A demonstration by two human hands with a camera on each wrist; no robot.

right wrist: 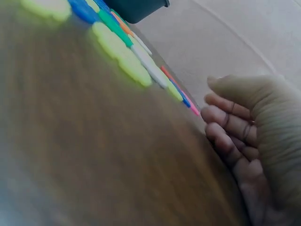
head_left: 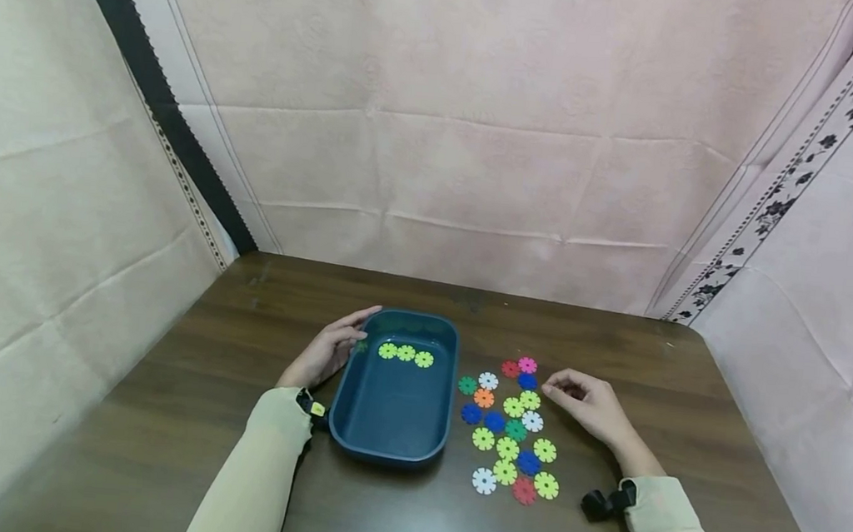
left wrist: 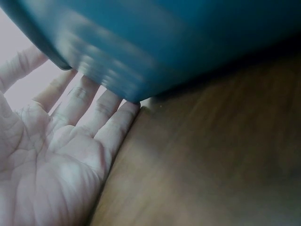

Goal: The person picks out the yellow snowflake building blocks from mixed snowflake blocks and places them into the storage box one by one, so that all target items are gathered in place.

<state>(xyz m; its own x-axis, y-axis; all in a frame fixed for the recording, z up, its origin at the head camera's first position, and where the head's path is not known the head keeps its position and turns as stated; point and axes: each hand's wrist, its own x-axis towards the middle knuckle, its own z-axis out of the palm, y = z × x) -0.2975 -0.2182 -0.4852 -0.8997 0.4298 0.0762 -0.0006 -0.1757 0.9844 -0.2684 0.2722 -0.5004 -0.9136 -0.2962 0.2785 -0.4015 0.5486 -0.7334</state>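
Three cloth walls (head_left: 470, 194) around one brown surface (head_left: 182, 414)! Left grip (head_left: 325, 352) against the blue tray (head_left: 391, 413), fingers straight; right grip (head_left: 592, 404), empty and loosely curled, just beside flower-shaped pieces (head_left: 507, 449) scattered right of the tray.

The head view looks forward and down from above the near side of the table (head_left: 224, 350), far enough back to include both far corners and the pale cloth (head_left: 478, 178) beyond. The left wrist view is low, tilted and very near, facing along the palm of the left hand (head_left: 325, 354) to the outer wall of the blue tray (head_left: 390, 418), which the head view shares. The right wrist view, also low and tilted, looks past the right hand (head_left: 590, 404) toward the far edge, sharing the flower-shaped discs (head_left: 507, 449) with the head view.
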